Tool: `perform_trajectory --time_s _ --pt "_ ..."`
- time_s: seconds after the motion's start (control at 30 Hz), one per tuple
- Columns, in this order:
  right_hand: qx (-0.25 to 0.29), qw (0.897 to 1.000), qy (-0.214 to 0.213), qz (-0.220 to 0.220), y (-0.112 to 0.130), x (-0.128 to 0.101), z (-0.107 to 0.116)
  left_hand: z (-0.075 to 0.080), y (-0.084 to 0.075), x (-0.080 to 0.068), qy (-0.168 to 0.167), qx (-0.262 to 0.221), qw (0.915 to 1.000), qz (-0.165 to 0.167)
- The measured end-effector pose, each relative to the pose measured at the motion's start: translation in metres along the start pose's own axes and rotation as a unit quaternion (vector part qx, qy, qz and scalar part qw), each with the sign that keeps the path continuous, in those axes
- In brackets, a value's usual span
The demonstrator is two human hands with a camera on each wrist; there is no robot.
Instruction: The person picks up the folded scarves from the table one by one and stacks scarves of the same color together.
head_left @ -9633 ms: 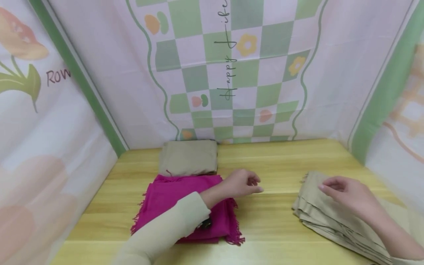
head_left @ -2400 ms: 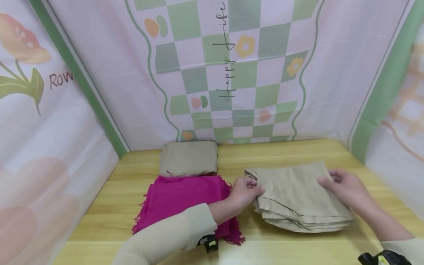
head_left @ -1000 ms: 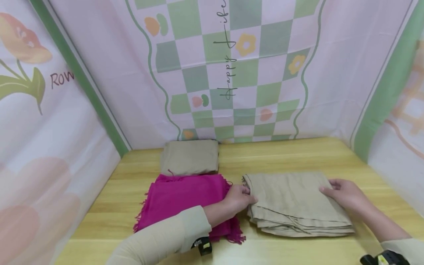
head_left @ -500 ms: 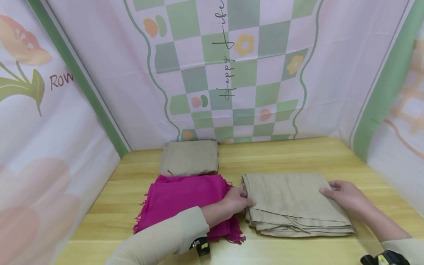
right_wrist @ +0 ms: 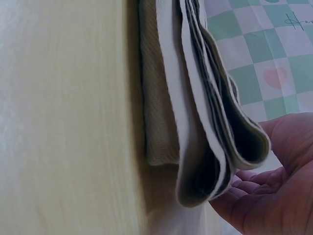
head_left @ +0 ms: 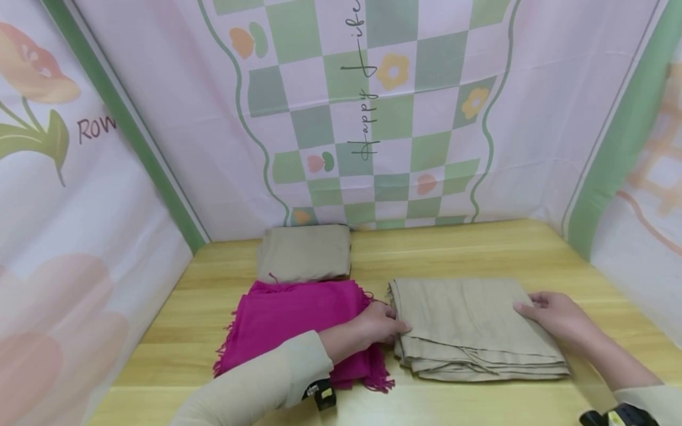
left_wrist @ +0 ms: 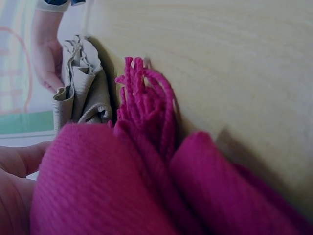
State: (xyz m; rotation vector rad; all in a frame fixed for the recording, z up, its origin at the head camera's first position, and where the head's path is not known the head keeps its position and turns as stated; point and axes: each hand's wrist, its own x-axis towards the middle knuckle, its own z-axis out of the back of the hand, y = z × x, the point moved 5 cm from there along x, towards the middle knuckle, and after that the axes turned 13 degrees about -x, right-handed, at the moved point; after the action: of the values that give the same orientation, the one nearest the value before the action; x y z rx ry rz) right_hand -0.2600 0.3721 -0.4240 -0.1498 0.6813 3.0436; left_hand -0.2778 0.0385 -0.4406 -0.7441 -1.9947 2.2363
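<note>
A folded beige scarf (head_left: 463, 319) lies flat on the table at the right, its layers stacked along the near edge and a little fringe at its far left corner. My left hand (head_left: 375, 324) holds its left edge, thumb on top. At the right edge my right hand (head_left: 556, 313) pinches the scarf with the thumb above; in the right wrist view the fingers (right_wrist: 259, 183) curl by the looped folds (right_wrist: 205, 181). My left forearm crosses over a folded magenta scarf (head_left: 293, 313) with fringed sides. That magenta scarf (left_wrist: 98, 181) fills much of the left wrist view.
Behind the magenta scarf, against the back curtain, sits another folded beige cloth (head_left: 305, 253). Patterned curtains (head_left: 394, 118) close off the back and both sides of the wooden table (head_left: 442, 245). Black wrist cameras (head_left: 322, 393) hang under both cuffs.
Earlier the beige scarf lay farther right; both hands moved it left beside the magenta scarf and lowered it flat. Over the last second, the left hand has slid slightly toward me along its edge.
</note>
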Motion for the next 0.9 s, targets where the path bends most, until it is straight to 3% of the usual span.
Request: perform_trajectory --time_s 0.33,0.9 --pt "-0.002 1.0 0.005 -0.005 0.002 -0.002 0.001 0.001 -0.006 -0.004 0.025 -0.009 0.9995 0.017" --pt "-0.051 0.998 -0.026 0.021 0.013 -0.005 0.01 0.008 -0.021 -0.012 0.081 0.009 0.9959 0.039"
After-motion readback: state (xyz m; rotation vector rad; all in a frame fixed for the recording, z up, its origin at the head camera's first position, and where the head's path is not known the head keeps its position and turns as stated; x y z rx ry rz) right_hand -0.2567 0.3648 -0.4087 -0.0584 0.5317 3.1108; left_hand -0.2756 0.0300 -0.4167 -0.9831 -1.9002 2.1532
